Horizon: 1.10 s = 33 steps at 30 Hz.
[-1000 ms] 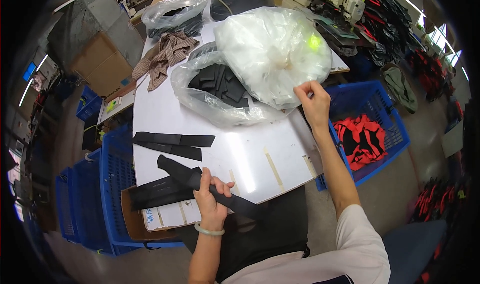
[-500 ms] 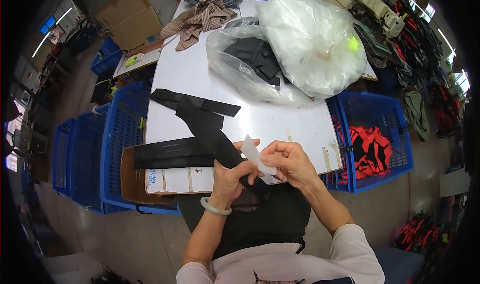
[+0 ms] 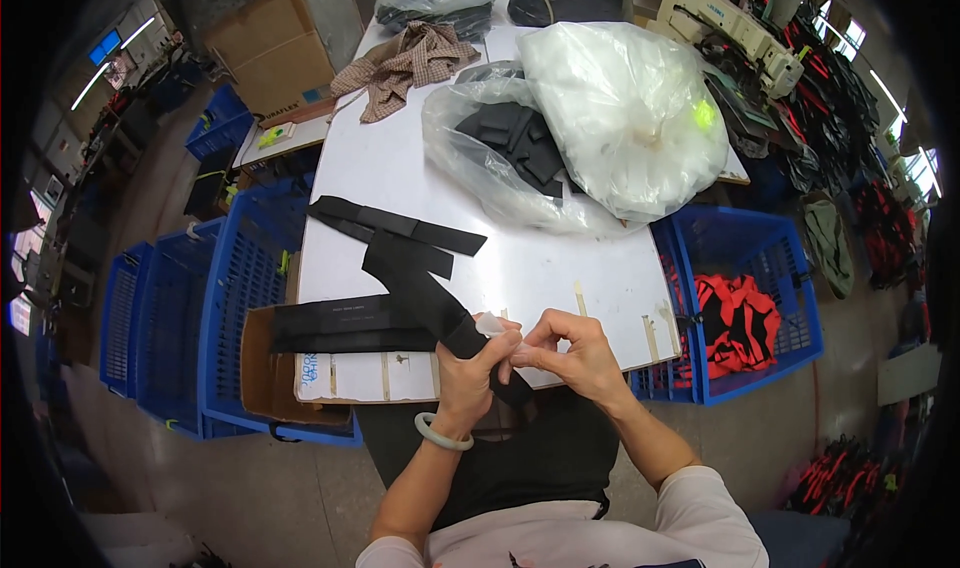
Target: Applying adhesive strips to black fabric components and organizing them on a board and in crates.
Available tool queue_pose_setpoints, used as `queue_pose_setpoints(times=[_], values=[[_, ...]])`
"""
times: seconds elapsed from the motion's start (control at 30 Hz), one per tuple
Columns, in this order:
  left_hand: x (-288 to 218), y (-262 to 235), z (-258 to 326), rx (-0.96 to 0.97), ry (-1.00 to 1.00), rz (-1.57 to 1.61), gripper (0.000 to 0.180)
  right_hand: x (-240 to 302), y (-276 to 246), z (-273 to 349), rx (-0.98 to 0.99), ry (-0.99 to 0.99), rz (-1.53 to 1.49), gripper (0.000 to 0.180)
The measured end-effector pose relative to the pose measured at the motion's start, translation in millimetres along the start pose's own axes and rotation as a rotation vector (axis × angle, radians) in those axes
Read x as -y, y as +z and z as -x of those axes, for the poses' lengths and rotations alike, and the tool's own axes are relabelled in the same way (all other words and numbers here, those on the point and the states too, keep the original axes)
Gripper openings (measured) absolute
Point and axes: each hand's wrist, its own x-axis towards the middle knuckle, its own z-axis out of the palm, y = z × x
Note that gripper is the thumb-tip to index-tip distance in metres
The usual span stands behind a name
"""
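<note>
My left hand (image 3: 464, 383), with a pale bangle (image 3: 443, 434) at the wrist, grips a long black fabric strip (image 3: 412, 283) near the table's front edge. The strip runs from the table's middle past my fingers and hangs over the edge. A small white sheet-like piece (image 3: 488, 325) pokes out above my left thumb, mostly covered by the fingers. Close against it, my right hand (image 3: 578, 356) pinches the white piece's other side. More black strips (image 3: 440, 236) lie beyond the left hand, and a wide black strip stack (image 3: 345, 323) lies to its left.
The white table (image 3: 550, 278) carries an open clear bag (image 3: 470, 158) of black pieces, a full white plastic bag (image 3: 625, 118) and a checked cloth (image 3: 405, 63). Blue crates (image 3: 240, 278) and a cardboard box (image 3: 262, 378) flank it left; another blue crate (image 3: 790, 313) holds red-black pieces right.
My right hand has come down and left toward the left hand. The white piece, broadly visible before, is now mostly covered by my fingers. The whole view has shifted slightly.
</note>
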Motion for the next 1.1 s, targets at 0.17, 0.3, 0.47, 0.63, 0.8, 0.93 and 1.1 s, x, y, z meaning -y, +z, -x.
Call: queue_pose_setpoints(times=[0.17, 0.3, 0.47, 0.63, 0.8, 0.93, 1.1], values=[[0, 1, 4, 0.037, 0.02, 0.029, 0.008, 0, 10, -1, 0.017, -0.021, -0.239, 0.017], [-5, 14, 3, -0.077, 0.035, 0.079, 0.021, 9, 12, -5, 0.031, 0.168, -0.651, 0.019], [-30, -11, -23, -0.255, -0.062, 0.618, 0.038, 23, -3, 10, 0.073, 0.051, -0.162, 0.016], [-30, -17, -23, -0.222, -0.075, 0.707, 0.039, 26, 10, -1, 0.125, 0.007, 0.066, 0.015], [-27, -16, -17, -0.216, -0.047, 0.649, 0.042, 24, 15, 1, -0.055, -0.204, 0.369, 0.022], [-23, -6, -11, -0.195, 0.005, 0.561, 0.044, 22, 28, 3, -0.125, -0.38, 0.473, 0.023], [-21, -12, -9, -0.227, -0.01, 0.625, 0.042, 23, 26, 4, -0.066, -0.342, 0.435, 0.026]])
